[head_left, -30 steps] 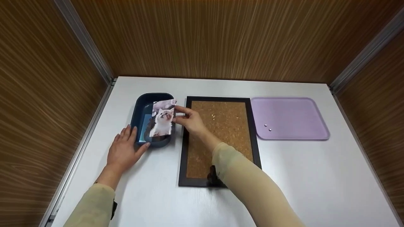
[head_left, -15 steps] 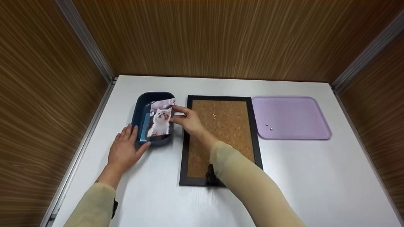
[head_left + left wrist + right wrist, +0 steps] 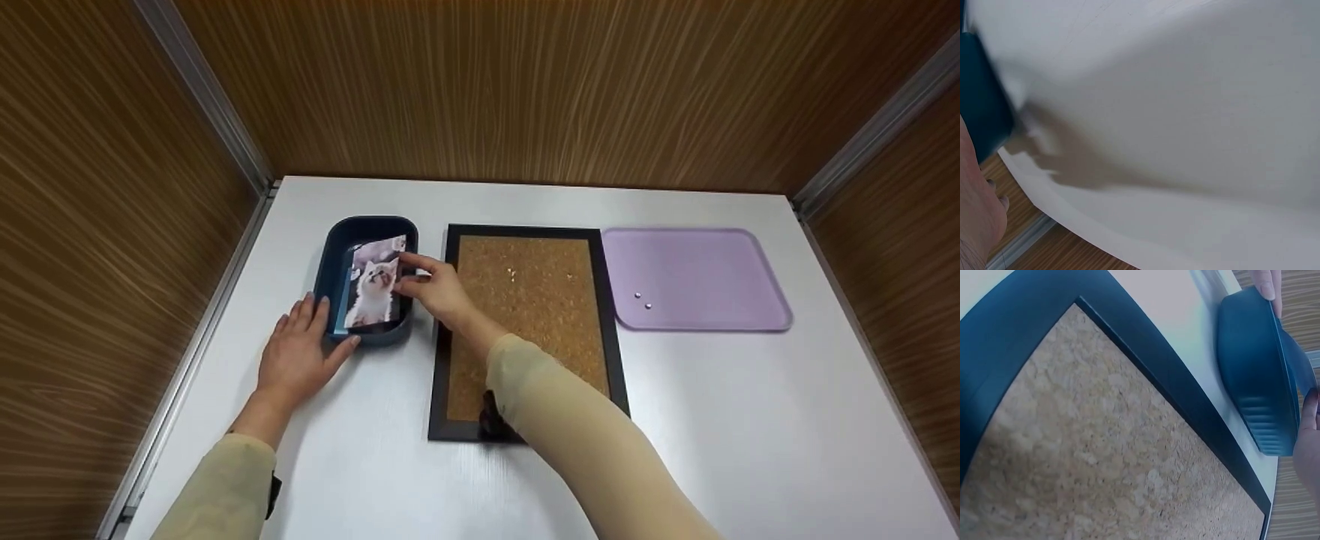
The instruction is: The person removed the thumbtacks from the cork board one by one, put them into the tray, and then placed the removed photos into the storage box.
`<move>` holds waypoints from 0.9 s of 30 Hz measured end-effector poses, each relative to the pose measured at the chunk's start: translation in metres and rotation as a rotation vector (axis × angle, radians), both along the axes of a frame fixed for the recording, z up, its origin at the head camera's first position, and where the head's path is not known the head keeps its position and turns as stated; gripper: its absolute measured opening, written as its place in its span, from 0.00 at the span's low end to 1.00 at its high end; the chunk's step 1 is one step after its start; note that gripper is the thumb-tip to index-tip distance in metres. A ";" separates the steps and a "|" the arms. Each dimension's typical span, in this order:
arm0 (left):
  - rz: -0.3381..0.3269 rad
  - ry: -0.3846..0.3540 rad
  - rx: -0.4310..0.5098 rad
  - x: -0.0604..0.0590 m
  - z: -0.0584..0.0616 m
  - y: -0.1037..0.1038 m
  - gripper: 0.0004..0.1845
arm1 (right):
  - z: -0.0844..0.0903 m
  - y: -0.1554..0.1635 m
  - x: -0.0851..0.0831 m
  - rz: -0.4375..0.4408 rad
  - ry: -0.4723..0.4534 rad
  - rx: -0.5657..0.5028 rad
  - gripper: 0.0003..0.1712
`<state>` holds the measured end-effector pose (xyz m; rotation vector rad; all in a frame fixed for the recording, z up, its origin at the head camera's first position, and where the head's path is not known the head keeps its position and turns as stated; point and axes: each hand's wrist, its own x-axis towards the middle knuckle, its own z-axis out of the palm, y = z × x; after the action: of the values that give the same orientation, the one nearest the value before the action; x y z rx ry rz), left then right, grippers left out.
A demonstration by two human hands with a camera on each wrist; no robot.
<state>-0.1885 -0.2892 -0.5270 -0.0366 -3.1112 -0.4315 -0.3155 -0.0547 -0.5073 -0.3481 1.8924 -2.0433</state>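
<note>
A photo of a white kitten (image 3: 372,296) leans at a tilt inside the dark blue container (image 3: 327,259), and my right hand (image 3: 439,291) pinches its right edge between thumb and fingers. Under the photo shows a strip of a light blue sheet (image 3: 342,319). My left hand (image 3: 296,360) rests against the container's near left corner, its fairly straight fingers on the left side and its thumb at the near rim. In the right wrist view the container (image 3: 1252,371) stands beyond the corkboard, and the photo is mostly hidden behind its wall.
A black-framed corkboard (image 3: 525,322) lies under my right forearm, with small gold-coloured bits (image 3: 512,275) near its top. A purple tray (image 3: 697,277) to its right holds two small silver beads or pins (image 3: 643,301). Wood-patterned walls (image 3: 510,90) enclose the white table (image 3: 712,420).
My right hand has moved slightly left and brought the photo farther over and into the container, covering more of the light blue sheet. The left hand stays on the container.
</note>
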 end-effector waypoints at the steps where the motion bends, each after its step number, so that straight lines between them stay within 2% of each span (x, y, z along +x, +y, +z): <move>1: -0.001 -0.004 -0.001 0.000 0.000 0.000 0.51 | 0.000 -0.001 0.000 0.004 0.002 0.010 0.33; 7: -0.008 -0.013 -0.012 0.000 0.001 0.000 0.51 | -0.001 -0.008 0.001 0.018 -0.005 0.037 0.33; 13: -0.009 0.011 -0.005 0.001 0.000 -0.001 0.51 | -0.001 -0.014 0.002 0.005 -0.001 0.048 0.33; 21: -0.003 -0.005 -0.002 0.000 -0.001 -0.001 0.51 | 0.001 -0.020 0.007 0.021 0.069 0.152 0.32; 27: -0.001 0.019 0.003 0.001 -0.002 0.000 0.51 | -0.001 -0.023 0.010 0.028 0.119 0.216 0.32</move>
<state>-0.1875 -0.2896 -0.5290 -0.0416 -3.0922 -0.4331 -0.3057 -0.0776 -0.5080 -0.4462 2.1418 -1.8134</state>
